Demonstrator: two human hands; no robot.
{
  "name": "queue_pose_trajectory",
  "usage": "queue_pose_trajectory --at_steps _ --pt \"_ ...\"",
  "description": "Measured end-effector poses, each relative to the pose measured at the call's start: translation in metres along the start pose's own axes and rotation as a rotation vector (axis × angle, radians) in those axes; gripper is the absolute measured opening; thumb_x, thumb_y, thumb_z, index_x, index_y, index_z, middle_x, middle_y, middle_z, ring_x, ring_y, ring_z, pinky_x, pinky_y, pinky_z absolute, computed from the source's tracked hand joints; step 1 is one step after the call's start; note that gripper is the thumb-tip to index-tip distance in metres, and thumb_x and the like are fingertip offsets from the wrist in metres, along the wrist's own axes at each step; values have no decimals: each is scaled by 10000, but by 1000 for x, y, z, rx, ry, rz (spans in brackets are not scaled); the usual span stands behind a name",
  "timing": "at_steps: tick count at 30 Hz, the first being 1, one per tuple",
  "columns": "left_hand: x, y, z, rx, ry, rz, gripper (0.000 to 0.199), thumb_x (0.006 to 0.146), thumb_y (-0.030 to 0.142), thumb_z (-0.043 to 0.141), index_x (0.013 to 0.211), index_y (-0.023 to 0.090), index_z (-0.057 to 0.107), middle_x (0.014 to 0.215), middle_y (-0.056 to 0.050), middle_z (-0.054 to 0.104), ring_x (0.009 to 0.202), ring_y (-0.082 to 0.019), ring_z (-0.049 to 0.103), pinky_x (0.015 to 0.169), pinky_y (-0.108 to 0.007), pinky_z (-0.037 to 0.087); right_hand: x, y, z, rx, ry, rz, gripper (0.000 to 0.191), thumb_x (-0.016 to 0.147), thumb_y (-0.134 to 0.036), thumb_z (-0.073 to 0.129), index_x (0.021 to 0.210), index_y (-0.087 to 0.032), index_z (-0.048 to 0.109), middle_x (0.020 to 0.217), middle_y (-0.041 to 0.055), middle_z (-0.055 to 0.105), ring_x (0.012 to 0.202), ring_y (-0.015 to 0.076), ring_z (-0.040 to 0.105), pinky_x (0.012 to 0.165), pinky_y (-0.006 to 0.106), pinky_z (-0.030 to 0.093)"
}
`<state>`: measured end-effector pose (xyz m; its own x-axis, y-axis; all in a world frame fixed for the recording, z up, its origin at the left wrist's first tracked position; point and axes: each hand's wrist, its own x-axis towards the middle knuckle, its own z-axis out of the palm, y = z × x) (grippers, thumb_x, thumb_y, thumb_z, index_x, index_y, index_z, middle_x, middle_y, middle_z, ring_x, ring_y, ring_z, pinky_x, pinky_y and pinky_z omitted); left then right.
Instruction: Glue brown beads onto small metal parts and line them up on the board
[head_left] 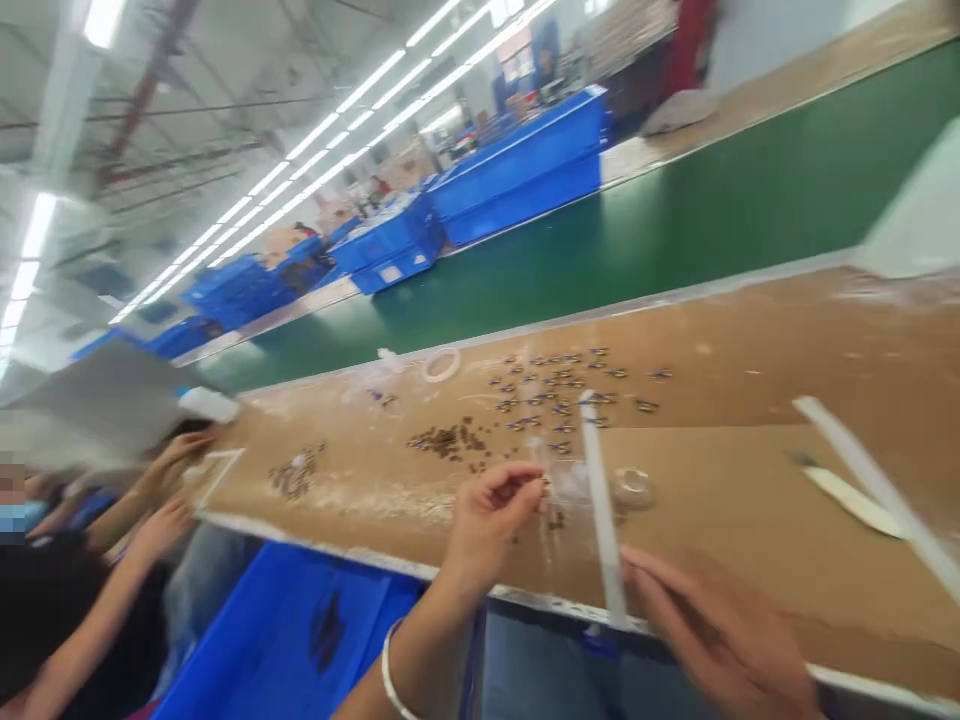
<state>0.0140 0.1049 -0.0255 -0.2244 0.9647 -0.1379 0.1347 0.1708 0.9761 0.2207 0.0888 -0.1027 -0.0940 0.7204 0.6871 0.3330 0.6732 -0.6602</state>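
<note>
My left hand (491,515), with a pale bangle (390,670) on its wrist, is over the brown work surface, thumb and forefinger pinched around something too small to make out. At the lower right, my right hand (712,620) is blurred; its fingertips come near a white tape strip (600,510), and whether it holds anything does not show. Small dark brown parts (450,438) lie in a pile beyond my left hand. Farther right are several small dark-and-gold parts (559,380) in loose rows. A clear tape roll (634,487) sits right of the strip.
A pale-handled tool (855,500) lies at the right beside another tape strip (877,480). A white ring (442,364) is near the far edge. Beyond runs a green belt (480,290) with blue bins (525,170). Another person's arms (142,530) reach in at left, above a blue bin (300,630).
</note>
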Motion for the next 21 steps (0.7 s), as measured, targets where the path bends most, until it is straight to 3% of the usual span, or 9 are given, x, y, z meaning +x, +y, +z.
queue_pose_trajectory --at_steps 3,6,12,21 --pt "10 5 11 7 -44 4 252 700 368 806 827 159 745 663 -10 718 598 -131 661 634 -258 546 11 -8 4 34 1 -85 202 927 -93 535 1066 -191 644 801 10 713 704 120 669 733 235 537" --pt "13 8 20 65 -75 0 197 745 338 780 823 160 746 645 -4 710 613 -112 649 645 -226 526 15 -11 7 117 23 -54 230 920 -56 518 1089 -174 620 781 25 679 673 130 611 660 257 501" --pt "17 10 35 191 -100 57 153 749 314 772 807 174 754 654 -1 708 624 -118 640 637 -223 518 14 -10 6 190 35 -40 200 925 -63 518 1086 -152 597 788 33 659 692 140 569 661 275 469" --pt "26 11 48 622 -140 339 116 830 292 663 822 215 748 765 -4 734 715 -145 663 698 -255 509 15 -9 7 179 43 -42 166 936 -76 512 1062 -147 593 771 31 646 673 141 531 638 285 428"
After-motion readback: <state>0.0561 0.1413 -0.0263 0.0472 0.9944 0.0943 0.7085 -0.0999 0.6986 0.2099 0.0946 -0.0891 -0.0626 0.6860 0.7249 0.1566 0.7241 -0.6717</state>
